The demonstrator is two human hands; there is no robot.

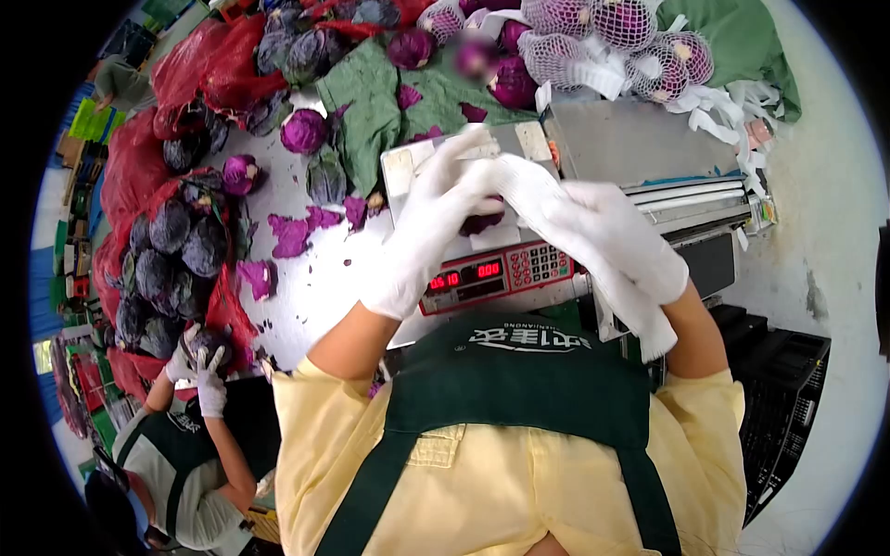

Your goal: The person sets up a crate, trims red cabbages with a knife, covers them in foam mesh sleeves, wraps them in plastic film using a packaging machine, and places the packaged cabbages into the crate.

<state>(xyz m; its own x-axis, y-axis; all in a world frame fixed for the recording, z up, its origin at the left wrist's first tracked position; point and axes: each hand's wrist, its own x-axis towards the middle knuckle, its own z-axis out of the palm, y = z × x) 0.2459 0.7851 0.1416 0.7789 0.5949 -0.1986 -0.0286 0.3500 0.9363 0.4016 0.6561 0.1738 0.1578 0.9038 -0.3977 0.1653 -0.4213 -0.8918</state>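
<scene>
My left hand (413,232), in a white glove, is raised over the scale (399,176), its fingers curled at the upper end of a long white sleeve-like piece (589,255). My right hand (621,227), also gloved in white, grips the same piece from the right, with its fingertips partly hidden behind it. The loose end hangs down across my right wrist. Under my hands, a purple cabbage leaf (484,219) shows on the scale. The scale's red panel (501,276) is lit.
Netted purple cabbages (623,23) lie at the top, near a green cloth (366,102). Bare cabbages (303,132) and torn leaves (290,236) lie left, beside red sacks of dark cabbages (170,227). A co-worker (176,454) handles a cabbage at lower left. Black crates (779,389) stand right.
</scene>
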